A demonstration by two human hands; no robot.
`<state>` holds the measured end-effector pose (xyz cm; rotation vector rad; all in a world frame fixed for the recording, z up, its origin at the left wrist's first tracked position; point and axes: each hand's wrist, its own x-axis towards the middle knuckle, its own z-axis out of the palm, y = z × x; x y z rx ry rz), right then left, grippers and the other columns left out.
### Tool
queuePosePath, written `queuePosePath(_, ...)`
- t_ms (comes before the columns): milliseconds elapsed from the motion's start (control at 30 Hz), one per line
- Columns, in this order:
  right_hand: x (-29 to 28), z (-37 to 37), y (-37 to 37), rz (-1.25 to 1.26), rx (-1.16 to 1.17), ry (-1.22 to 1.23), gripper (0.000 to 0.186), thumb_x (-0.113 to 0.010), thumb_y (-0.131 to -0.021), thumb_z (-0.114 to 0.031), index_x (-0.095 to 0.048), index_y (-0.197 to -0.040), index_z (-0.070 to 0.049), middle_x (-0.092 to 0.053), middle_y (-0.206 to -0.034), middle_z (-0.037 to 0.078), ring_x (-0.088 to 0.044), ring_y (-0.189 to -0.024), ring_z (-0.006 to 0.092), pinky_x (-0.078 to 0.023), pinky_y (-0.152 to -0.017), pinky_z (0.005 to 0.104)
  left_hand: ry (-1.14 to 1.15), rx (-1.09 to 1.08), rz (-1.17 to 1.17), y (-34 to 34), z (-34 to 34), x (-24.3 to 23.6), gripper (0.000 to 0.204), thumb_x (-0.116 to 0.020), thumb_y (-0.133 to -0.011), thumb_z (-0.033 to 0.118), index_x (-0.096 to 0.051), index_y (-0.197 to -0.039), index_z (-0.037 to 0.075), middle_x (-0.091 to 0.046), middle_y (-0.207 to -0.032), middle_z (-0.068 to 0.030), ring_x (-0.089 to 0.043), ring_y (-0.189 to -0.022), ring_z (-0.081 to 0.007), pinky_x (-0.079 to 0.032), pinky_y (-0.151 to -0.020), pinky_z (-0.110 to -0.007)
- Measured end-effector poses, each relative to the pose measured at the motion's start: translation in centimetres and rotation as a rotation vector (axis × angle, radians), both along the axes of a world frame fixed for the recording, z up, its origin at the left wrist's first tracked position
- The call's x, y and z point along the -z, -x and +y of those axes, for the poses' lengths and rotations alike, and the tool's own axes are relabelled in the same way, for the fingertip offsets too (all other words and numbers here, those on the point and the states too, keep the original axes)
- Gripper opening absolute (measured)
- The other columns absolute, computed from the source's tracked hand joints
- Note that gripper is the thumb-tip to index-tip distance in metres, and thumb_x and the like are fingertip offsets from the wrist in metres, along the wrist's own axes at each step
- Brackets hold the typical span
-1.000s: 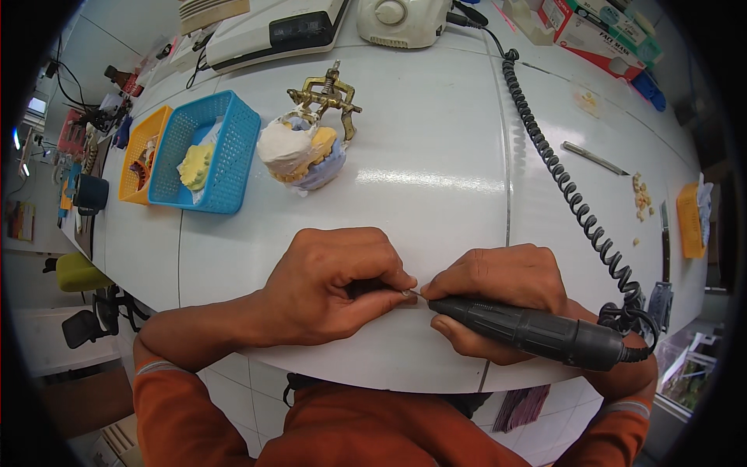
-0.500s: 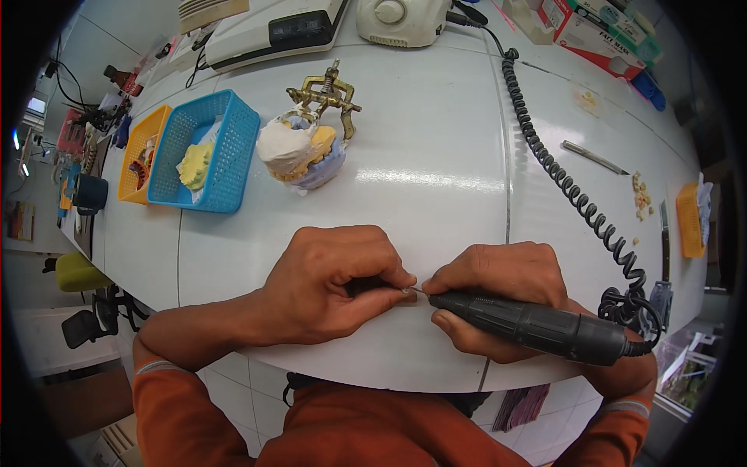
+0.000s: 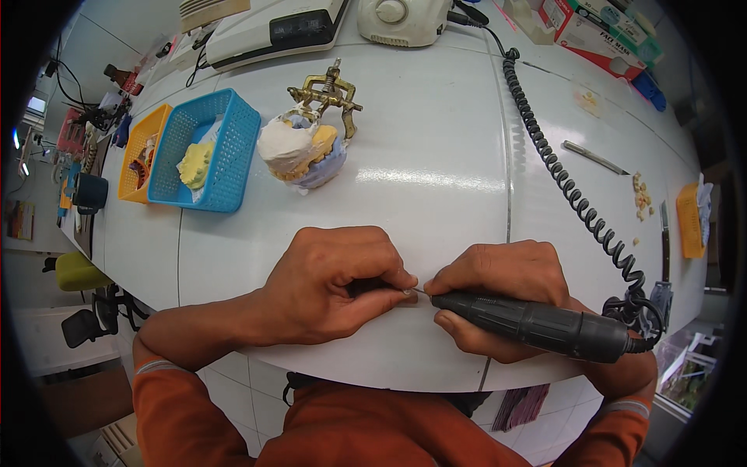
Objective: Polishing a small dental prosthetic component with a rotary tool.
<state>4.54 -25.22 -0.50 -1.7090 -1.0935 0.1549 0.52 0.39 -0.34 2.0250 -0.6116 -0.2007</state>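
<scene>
My right hand (image 3: pixel 498 276) is closed around a black micromotor handpiece (image 3: pixel 537 325), which points left and carries a thin bur (image 3: pixel 422 292) at its tip. Thumb and forefinger of my left hand (image 3: pixel 334 284) pinch together at the bur's end. Whatever they hold is tiny and mostly hidden by the fingertips. Beyond my hands stands a brass articulator (image 3: pixel 331 92) bearing a dental cast (image 3: pixel 299 152) in white, yellow and bluish material. A black coiled cord (image 3: pixel 556 167) runs from the handpiece to the cream control box (image 3: pixel 393 22) at the back.
On the left are a blue basket (image 3: pixel 243 152) with a yellow lump (image 3: pixel 194 165) and an orange basket (image 3: pixel 132 171). To the right lie a metal knife-like tool (image 3: pixel 595 158), several small tooth-coloured pieces (image 3: pixel 641 194) and another orange basket (image 3: pixel 689 222). A face mask box (image 3: pixel 587 39) sits far right.
The rear of the handpiece has tipped up very slightly. Both hands otherwise keep almost the same place, bur tip against the left fingertips.
</scene>
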Motion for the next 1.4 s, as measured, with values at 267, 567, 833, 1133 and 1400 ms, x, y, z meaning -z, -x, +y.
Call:
queuePosePath(267,-0.01,0.28,0.27,-0.027,0.045,0.011,0.021,-0.081,-0.077,-0.008,-0.075,-0.096,-0.001,-0.076,-0.08,0.012,-0.075,-0.063,0.0235,-0.06,-0.057,0.0315,-0.011,-0.017,0.021,0.06,0.04,-0.07,0.014,-0.085,-0.081,0.0,-0.079,-0.092,0.003,-0.077,-0.087,-0.0089,-0.075,-0.078,-0.0184,-0.058,-0.064,-0.029)
queuePosePath(567,-0.29,-0.03,-0.08,-0.003,-0.008,0.018,0.024,-0.081,-0.077,-0.008,-0.074,-0.099,0.0,-0.076,-0.081,0.013,-0.075,-0.064,0.0242,-0.061,-0.058,0.0321,-0.004,0.006,-0.009,0.05,-0.01,-0.19,0.013,-0.085,-0.081,0.0,-0.078,-0.091,0.003,-0.076,-0.086,-0.0086,-0.075,-0.077,-0.0187,-0.057,-0.063,-0.029)
queuePosePath(833,-0.08,0.0,0.05,-0.001,0.012,0.016,0.024,-0.081,-0.077,-0.007,-0.075,-0.098,0.0,-0.076,-0.082,0.013,-0.076,-0.065,0.0242,-0.061,-0.059,0.0321,-0.011,0.004,0.0,-0.01,0.01,-0.13,0.013,-0.085,-0.08,0.0,-0.079,-0.091,0.004,-0.077,-0.086,-0.0086,-0.075,-0.077,-0.0187,-0.057,-0.062,-0.029)
queuePosePath(1133,-0.21,0.07,0.04,0.001,0.016,0.03,0.023,-0.081,-0.076,-0.008,-0.075,-0.097,-0.001,-0.076,-0.081,0.013,-0.076,-0.064,0.0241,-0.061,-0.059,0.0318,-0.017,0.001,-0.004,0.04,0.0,-0.09,0.013,-0.086,-0.08,0.0,-0.078,-0.09,0.004,-0.077,-0.086,-0.0084,-0.075,-0.077,-0.0185,-0.057,-0.063,-0.029)
queuePosePath(1400,-0.24,-0.05,-0.01,-0.003,-0.007,0.032,0.022,-0.081,-0.077,-0.007,-0.075,-0.096,0.0,-0.076,-0.081,0.014,-0.076,-0.065,0.0248,-0.061,-0.06,0.0323,-0.014,0.001,-0.005,0.1,-0.04,-0.11,0.014,-0.086,-0.08,0.0,-0.079,-0.091,0.004,-0.077,-0.086,-0.0084,-0.075,-0.076,-0.0185,-0.057,-0.062,-0.03)
